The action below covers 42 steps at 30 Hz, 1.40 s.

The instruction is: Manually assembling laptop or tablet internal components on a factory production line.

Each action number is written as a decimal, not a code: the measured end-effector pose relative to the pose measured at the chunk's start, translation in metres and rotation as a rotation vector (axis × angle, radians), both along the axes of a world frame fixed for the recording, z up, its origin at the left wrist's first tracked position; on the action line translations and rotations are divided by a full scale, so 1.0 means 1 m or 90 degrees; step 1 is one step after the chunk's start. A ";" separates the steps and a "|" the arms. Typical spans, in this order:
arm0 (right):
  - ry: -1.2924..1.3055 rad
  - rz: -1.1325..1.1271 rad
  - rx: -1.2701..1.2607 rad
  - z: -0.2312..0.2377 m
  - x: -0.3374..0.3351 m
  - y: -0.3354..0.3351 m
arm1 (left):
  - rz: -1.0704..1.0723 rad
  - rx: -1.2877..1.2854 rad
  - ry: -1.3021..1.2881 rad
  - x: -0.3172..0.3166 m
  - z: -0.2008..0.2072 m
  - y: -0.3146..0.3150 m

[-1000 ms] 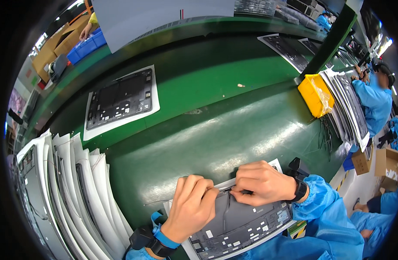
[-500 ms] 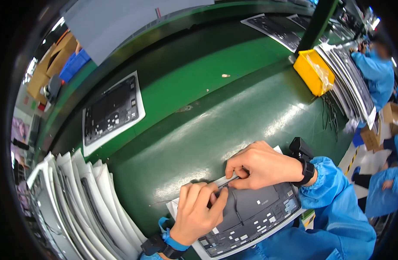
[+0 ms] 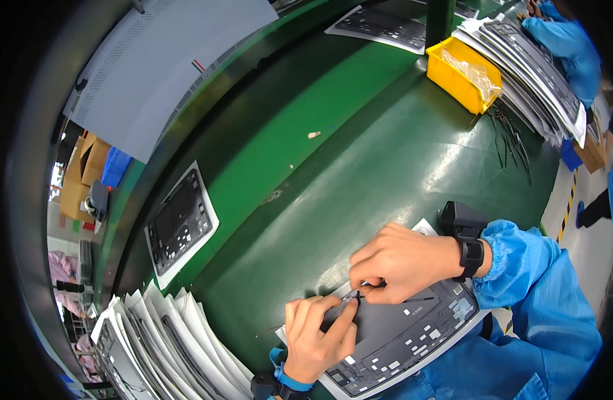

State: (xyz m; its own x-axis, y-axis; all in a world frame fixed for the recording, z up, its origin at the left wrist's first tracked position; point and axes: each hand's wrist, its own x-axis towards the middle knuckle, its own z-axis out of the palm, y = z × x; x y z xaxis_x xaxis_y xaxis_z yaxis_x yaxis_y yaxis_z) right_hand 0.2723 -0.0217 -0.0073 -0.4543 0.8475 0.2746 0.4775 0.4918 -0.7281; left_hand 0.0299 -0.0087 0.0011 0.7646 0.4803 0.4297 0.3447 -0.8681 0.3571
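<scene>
A dark flat device panel (image 3: pixel 380 333) with small white and silver patches lies on a white sheet before me, tilted along the table's near edge. Over its upper edge, my right hand (image 3: pixel 406 261) is closed, thumb and finger pinching a thin black cable (image 3: pixel 418 300) whose loose end shows on the panel below the palm. My left hand (image 3: pixel 318 337) rests at the panel's upper left with curled fingers, its fingertip meeting the small black piece at the right fingertips. Whatever lies between the left fingers is hidden.
Panels between white sheets (image 3: pixel 180 340) stand stacked at the lower left. Another panel (image 3: pixel 180 223) lies farther back. At the right are a yellow bin (image 3: pixel 460 77) with clear plastic, loose black cables (image 3: pixel 510 140), a panel stack (image 3: pixel 533 73) and a co-worker's blue sleeve (image 3: pixel 563 40).
My view has turned, shifting the surroundings. Both hands stay at the panel's upper edge. The cable strand that crossed the panel's middle now shows beneath my right hand.
</scene>
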 end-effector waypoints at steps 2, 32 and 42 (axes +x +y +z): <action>0.034 0.014 -0.004 0.001 0.001 0.000 | 0.008 0.003 0.006 0.002 0.000 -0.002; 0.150 0.012 -0.025 0.006 -0.002 -0.003 | 0.038 -0.268 -0.228 0.008 -0.007 0.002; 0.048 0.046 0.197 0.000 0.003 -0.002 | 0.101 -0.504 -0.205 0.012 0.007 0.004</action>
